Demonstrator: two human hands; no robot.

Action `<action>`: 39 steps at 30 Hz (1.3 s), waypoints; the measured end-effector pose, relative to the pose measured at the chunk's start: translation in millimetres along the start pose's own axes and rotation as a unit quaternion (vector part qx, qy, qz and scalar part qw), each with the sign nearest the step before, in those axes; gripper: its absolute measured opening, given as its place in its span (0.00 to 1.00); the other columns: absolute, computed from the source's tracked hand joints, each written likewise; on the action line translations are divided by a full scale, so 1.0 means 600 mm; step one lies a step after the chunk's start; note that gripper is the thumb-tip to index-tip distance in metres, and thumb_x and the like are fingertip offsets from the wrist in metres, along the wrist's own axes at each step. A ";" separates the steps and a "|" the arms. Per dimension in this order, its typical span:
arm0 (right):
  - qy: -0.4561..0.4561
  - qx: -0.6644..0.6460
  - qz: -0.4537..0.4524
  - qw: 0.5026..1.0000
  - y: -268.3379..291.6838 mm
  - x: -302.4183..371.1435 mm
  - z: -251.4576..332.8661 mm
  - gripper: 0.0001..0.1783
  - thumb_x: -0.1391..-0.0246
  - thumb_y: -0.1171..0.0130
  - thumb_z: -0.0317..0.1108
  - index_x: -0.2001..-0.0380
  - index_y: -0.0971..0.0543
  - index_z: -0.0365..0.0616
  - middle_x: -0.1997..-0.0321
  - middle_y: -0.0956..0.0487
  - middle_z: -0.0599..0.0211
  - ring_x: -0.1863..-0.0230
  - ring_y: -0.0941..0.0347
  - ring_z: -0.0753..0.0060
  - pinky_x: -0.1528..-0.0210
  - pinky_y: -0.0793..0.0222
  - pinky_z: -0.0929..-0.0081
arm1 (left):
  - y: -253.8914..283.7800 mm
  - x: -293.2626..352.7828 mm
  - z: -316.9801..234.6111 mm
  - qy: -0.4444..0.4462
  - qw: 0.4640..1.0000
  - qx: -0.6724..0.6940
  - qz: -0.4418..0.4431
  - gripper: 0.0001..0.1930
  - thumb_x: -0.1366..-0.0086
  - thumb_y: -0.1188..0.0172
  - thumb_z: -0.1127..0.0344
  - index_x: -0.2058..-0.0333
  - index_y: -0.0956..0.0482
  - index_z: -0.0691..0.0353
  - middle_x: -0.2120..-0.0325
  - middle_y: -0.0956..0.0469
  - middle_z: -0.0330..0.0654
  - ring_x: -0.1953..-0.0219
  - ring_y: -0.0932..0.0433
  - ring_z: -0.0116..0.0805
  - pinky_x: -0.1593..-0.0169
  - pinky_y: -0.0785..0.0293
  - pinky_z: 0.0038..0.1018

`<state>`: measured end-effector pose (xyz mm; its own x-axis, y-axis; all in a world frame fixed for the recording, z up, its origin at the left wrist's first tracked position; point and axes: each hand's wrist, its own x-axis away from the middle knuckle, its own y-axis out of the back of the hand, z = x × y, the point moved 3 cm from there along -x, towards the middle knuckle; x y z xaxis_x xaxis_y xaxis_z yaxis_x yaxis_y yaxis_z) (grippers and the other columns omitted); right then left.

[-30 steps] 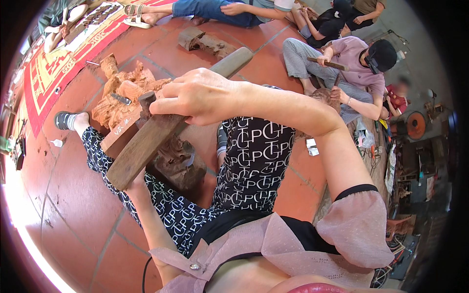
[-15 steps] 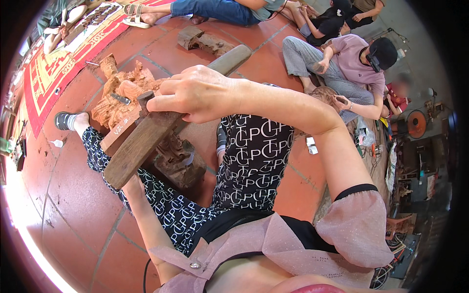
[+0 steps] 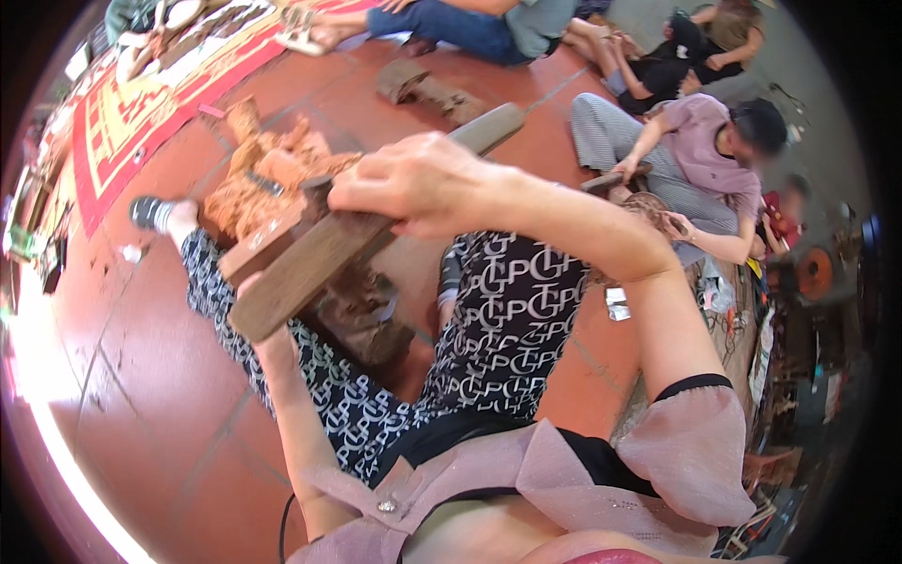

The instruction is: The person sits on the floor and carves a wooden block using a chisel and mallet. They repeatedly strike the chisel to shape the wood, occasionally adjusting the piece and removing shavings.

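My right hand (image 3: pixel 413 183) is closed around the middle of a long wooden bar (image 3: pixel 305 277), which slants from lower left to upper right. A dark round-topped peg (image 3: pixel 317 193) stands beside my fingertips; where its lower end goes is hidden. My left hand (image 3: pixel 248 284) is mostly covered by the bar's near end, and its fingers do not show. Just beyond lies a pale orange wood carving (image 3: pixel 282 169) with a dark piece on it and a flat-edged block (image 3: pixel 254 254) below. Between my legs, a darker brown carving (image 3: pixel 371 324) rests partly beneath the bar.
A rough wood piece (image 3: pixel 427 92) lies farther out on the red tiles. At right, a seated person in a pink shirt (image 3: pixel 700 141) handles a carving. More people sit at the back, near a red and yellow mat (image 3: pixel 117 132). A white packet (image 3: pixel 616 304) lies right of my knee.
The whole view has shifted, putting the scene farther right. My right hand still grips the bar, whose near end sits slightly farther forward. The pink-shirted person's hand has moved down to the carving.
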<state>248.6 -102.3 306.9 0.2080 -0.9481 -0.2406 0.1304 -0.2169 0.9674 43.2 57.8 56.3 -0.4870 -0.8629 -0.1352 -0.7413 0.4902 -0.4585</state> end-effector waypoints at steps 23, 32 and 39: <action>-0.038 0.024 -0.053 0.998 0.035 -0.002 0.013 0.35 0.70 0.31 0.25 0.50 0.25 0.45 0.64 0.21 0.60 0.64 0.21 0.54 0.63 0.25 0.65 | -0.105 0.012 -0.120 -0.075 0.993 -0.082 0.025 0.22 0.41 0.32 0.80 0.50 0.30 0.67 0.57 0.21 0.44 0.57 0.19 0.30 0.51 0.21 0.25; -0.064 0.051 -0.064 0.995 0.015 0.016 0.003 0.36 0.66 0.28 0.27 0.47 0.24 0.52 0.56 0.19 0.65 0.56 0.20 0.59 0.57 0.22 0.67 | -0.123 0.009 -0.119 -0.048 0.987 -0.152 0.015 0.19 0.43 0.32 0.80 0.52 0.24 0.70 0.56 0.19 0.45 0.56 0.20 0.32 0.49 0.24 0.28; -0.048 -0.011 -0.038 0.998 0.014 0.009 -0.002 0.36 0.64 0.28 0.31 0.46 0.27 0.54 0.62 0.23 0.66 0.60 0.20 0.58 0.63 0.24 0.61 | -0.115 0.002 -0.105 -0.051 0.977 -0.195 0.064 0.22 0.41 0.34 0.83 0.48 0.27 0.74 0.52 0.22 0.47 0.52 0.22 0.33 0.45 0.25 0.28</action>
<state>251.8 -109.1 313.6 0.1028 -0.9476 -0.3026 0.1639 -0.2839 0.9447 64.7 30.8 143.1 -0.5527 -0.7899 -0.2657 -0.8072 0.5866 -0.0649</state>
